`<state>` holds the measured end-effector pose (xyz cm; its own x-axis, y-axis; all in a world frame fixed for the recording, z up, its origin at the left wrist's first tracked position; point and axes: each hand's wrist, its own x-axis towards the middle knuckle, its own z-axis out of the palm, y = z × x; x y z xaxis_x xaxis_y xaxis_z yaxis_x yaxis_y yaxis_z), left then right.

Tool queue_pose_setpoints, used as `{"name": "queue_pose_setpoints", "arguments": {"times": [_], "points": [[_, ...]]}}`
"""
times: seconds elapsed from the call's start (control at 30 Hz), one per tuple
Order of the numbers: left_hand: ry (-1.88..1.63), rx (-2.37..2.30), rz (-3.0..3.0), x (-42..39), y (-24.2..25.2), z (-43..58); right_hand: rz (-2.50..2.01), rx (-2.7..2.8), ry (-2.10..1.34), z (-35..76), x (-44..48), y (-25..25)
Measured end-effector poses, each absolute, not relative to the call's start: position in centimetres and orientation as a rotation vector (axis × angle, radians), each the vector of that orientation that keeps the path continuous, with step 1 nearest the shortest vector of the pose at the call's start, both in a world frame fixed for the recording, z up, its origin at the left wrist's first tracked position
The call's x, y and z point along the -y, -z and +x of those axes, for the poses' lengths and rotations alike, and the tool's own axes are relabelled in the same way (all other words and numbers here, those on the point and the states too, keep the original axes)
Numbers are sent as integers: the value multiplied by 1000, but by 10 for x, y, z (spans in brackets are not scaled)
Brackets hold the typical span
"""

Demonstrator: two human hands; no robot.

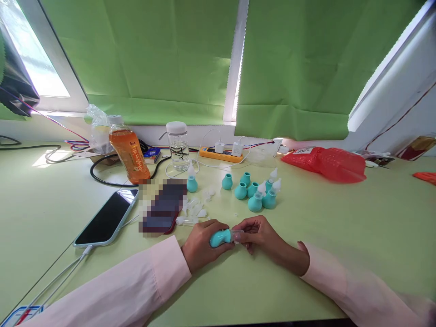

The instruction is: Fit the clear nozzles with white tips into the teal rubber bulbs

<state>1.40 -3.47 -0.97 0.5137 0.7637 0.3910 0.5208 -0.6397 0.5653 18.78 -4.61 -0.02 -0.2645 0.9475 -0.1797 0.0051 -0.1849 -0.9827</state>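
Observation:
My left hand (200,243) is closed around a teal rubber bulb (220,237) lying sideways near the table's front. My right hand (260,236) pinches a clear plastic tip (237,235) at the bulb's mouth. Both hands rest on the pale green table (357,218). Just beyond them lies a heap of loose clear tips (195,210). Farther back stands a cluster of several teal bulbs (255,190), some with clear tips fitted, and a single tipped bulb (191,180) to the left.
A phone (107,219) on a white cable lies at the left beside a blurred dark object (162,206). Behind stand an orange drink bottle (129,150), a clear jar (177,145), an orange power strip (221,154) and a red plastic bag (323,163). Green blinds cover the windows.

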Motion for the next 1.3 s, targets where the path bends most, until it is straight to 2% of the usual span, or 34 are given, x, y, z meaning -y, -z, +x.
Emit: {"name": "queue_pose_setpoints", "arguments": {"times": [0.23,0.63,0.77,0.93,1.07,1.2,1.3], "points": [[-871,-988,2467,34,12,14,-1191,1280,-1678,190,45,0],[-913,-899,2092,52,2,14,-951,1191,-1504,188,47,7],[-959,-738,2215,53,3,15,-920,1097,-1510,189,42,8],[-1061,-1109,2608,30,-13,6,-902,962,-1526,193,36,8],[-833,-1560,2828,9,-23,-2,-856,1006,-1591,194,38,4],[-517,-1648,3000,2,-16,-4,-869,999,-1601,191,41,-1],[-483,-1659,3030,0,-9,-4,-922,999,-1565,190,42,-2]]}}
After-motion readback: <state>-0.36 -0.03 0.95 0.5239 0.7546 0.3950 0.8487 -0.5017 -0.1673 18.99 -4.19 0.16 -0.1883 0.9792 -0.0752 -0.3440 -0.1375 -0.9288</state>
